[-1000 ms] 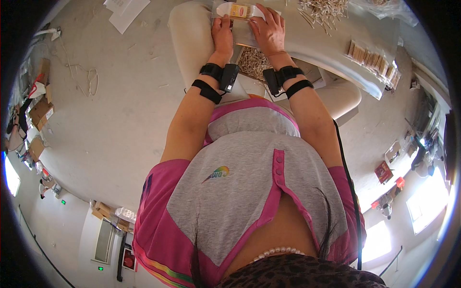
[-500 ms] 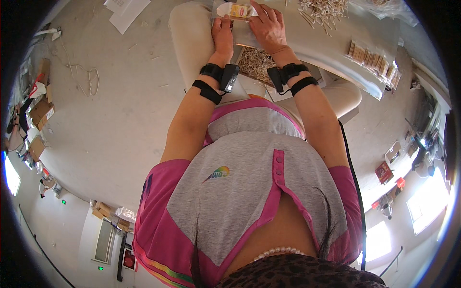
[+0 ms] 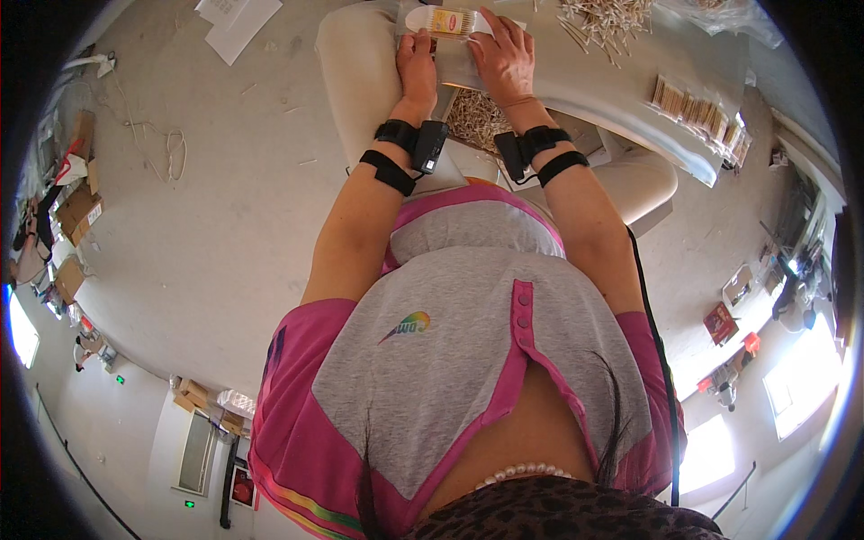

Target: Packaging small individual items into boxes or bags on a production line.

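A small clear packet of thin wooden sticks with a yellow label (image 3: 447, 20) lies on the pale table (image 3: 621, 99) at the top of the view. My left hand (image 3: 417, 61) grips its left end with the fingers curled on it. My right hand (image 3: 502, 56) lies spread over the packet's right side, pressing it down on a clear sheet. Both wrists wear black strapped bands. Under the table edge, between my forearms, sits a heap of loose wooden sticks (image 3: 477, 119).
More loose sticks (image 3: 601, 20) are piled on the table to the right, and a row of filled packets (image 3: 700, 110) lies further right. A cream seat (image 3: 351, 63) is under my left arm. Paper sheets (image 3: 236, 16), cardboard boxes (image 3: 74, 212) and cord litter the floor.
My right hand has slid slightly up and to the right over the packet. The left hand holds about the same place.
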Motion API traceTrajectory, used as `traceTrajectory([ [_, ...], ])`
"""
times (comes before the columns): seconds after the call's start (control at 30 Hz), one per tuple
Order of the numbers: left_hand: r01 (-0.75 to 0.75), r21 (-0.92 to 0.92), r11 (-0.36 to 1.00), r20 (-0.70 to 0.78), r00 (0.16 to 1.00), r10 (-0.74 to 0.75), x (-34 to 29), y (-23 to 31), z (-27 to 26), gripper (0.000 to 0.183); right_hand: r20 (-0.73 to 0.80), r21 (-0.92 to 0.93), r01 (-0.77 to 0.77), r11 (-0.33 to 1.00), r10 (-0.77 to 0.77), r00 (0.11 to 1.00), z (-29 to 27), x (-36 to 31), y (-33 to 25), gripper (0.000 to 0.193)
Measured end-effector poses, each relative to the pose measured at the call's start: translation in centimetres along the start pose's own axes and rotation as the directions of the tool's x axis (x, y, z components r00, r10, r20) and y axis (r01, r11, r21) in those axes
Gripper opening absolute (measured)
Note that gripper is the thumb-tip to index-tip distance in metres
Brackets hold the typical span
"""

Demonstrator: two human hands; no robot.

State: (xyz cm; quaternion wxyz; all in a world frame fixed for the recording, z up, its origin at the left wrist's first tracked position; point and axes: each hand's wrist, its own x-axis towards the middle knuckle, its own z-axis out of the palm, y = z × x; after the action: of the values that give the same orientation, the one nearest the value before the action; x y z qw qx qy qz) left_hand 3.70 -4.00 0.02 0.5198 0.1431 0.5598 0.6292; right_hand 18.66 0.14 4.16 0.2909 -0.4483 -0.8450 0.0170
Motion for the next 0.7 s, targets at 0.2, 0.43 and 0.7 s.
traceTrajectory([
  [0.2,-0.015,0.049,0.999,0.01,1.0,0.014,0.06,-0.15,-0.25,0.025,0.015,0.031,-0.017,0.999,0.016,1.0,0.12,-0.02,-0.01,0.017],
  [0.43,-0.019,0.08,0.997,-0.035,0.999,0.021,0.01,0.12,0.25,0.025,0.031,0.045,-0.013,0.999,0.012,0.999,0.12,0.12,0.21,0.016],
  [0.7,-0.004,-0.029,1.0,-0.031,1.0,0.003,-0.16,0.44,0.17,0.026,0.03,0.051,-0.028,0.998,0.027,0.999,0.11,0.09,-0.16,0.015],
])
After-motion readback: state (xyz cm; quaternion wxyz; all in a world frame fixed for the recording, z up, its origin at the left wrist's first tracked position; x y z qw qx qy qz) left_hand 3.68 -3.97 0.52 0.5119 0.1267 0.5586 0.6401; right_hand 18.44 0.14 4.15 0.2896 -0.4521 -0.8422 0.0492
